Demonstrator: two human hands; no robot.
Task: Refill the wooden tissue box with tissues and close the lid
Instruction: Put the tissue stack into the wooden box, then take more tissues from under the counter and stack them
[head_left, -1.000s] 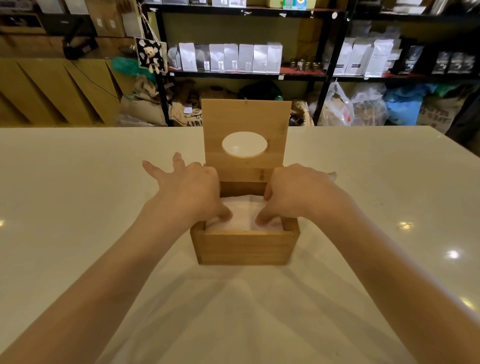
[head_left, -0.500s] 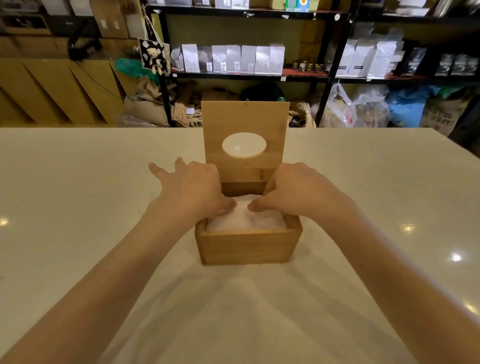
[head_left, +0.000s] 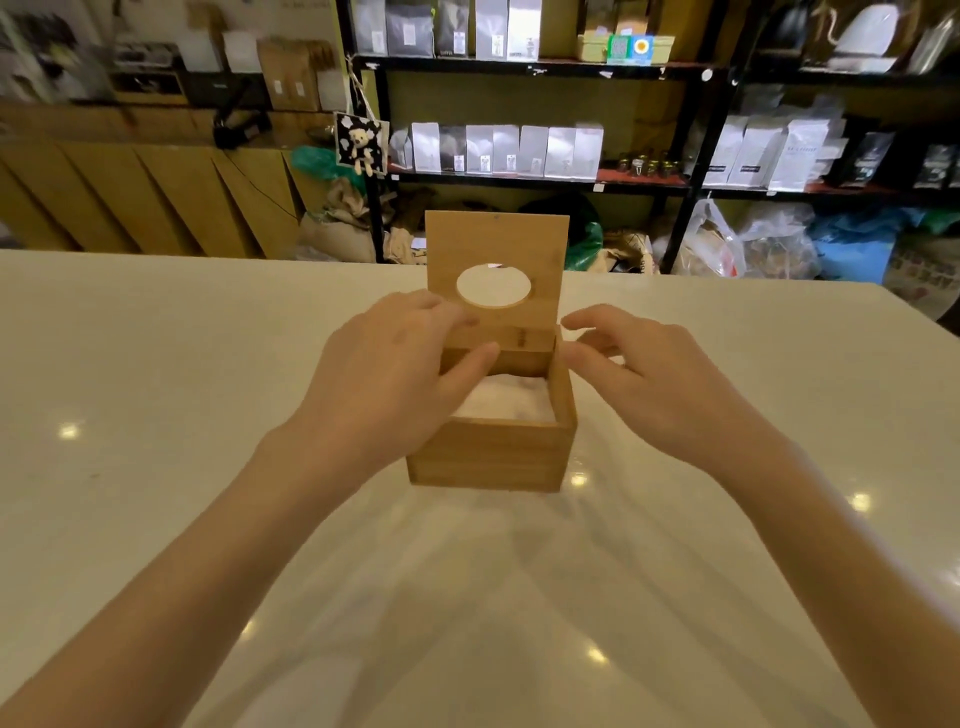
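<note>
A square wooden tissue box stands in the middle of the white table. Its hinged lid, with an oval hole, stands upright at the back. White tissues fill the inside. My left hand hovers over the box's left side, fingers reaching toward the lid's lower edge and thumb over the tissues. Just right of the box, my right hand floats with fingers spread, apart from the wood. Neither hand holds anything.
The white table reaches a far edge behind the box. Beyond it stand black shelves with white and dark bags, wooden panels on the left, and sacks and plastic bags on the floor.
Both hands have lifted off the tissues. The left one rose toward the lid's base; the right one moved out to the right of the box. The view has tilted up a little.
</note>
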